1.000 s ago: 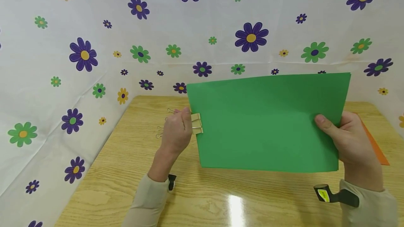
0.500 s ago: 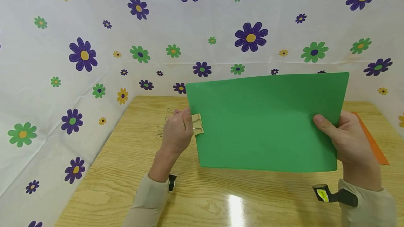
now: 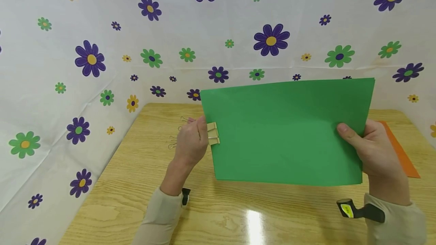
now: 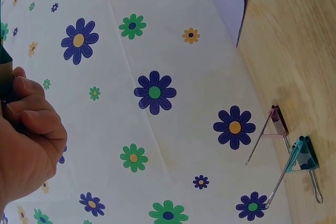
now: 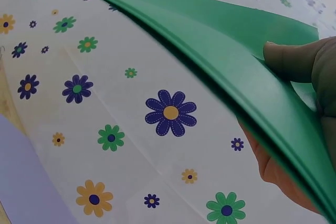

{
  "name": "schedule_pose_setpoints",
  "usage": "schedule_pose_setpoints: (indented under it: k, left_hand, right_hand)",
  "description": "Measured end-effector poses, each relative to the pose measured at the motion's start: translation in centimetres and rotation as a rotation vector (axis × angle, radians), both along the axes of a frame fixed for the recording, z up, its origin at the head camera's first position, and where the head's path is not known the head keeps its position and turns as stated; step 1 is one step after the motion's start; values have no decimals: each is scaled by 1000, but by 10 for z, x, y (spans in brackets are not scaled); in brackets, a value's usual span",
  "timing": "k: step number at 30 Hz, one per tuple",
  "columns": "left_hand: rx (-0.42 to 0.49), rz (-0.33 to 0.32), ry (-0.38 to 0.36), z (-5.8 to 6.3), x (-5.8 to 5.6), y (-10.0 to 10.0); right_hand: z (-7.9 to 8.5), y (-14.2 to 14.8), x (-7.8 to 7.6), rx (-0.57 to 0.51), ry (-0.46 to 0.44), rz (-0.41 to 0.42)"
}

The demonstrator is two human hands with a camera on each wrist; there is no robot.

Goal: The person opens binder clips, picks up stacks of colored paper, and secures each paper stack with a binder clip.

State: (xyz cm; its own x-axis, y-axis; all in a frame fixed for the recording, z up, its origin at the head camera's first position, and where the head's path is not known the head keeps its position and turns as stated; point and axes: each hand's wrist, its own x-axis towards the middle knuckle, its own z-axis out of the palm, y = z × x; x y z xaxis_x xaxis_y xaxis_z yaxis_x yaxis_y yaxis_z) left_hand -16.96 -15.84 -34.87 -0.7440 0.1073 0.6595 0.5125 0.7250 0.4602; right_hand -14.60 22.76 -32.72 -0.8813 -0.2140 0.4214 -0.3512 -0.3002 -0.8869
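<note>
Green paper sheets (image 3: 289,135), seen stacked in layers in the right wrist view, are held up above the table. My left hand (image 3: 191,141) grips a pale yellow binder clip (image 3: 213,134) at the left edge of the sheets; its fingers (image 4: 39,121) are curled in the left wrist view, and the clip's handles are mostly hidden. My right hand (image 3: 381,152) pinches the right edge, thumb on the front face and the other fingers behind. In the right wrist view the green sheets (image 5: 210,51) bow in a curve.
Behind the left hand, several binder clips stand on the wooden table (image 3: 136,184); a teal clip (image 4: 303,153) and a pink clip (image 4: 278,121) show in the left wrist view. An orange sheet (image 3: 403,158) lies at right. Flowered cloth (image 3: 218,18) hangs around the table.
My right hand has shifted slightly left with the right edge of the green sheets. The left hand keeps its grip on the clip, almost still.
</note>
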Motion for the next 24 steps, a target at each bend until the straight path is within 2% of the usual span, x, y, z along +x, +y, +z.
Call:
schedule_pose_setpoints:
  k: [10, 24]
  left_hand:
    - [-6, 10, -71, 2, 1, -1]
    - [28, -40, -54, 3, 0, -2]
  right_hand:
    - [1, -2, 1, 40, -13, -40]
    - [-2, 1, 0, -34, 20, 8]
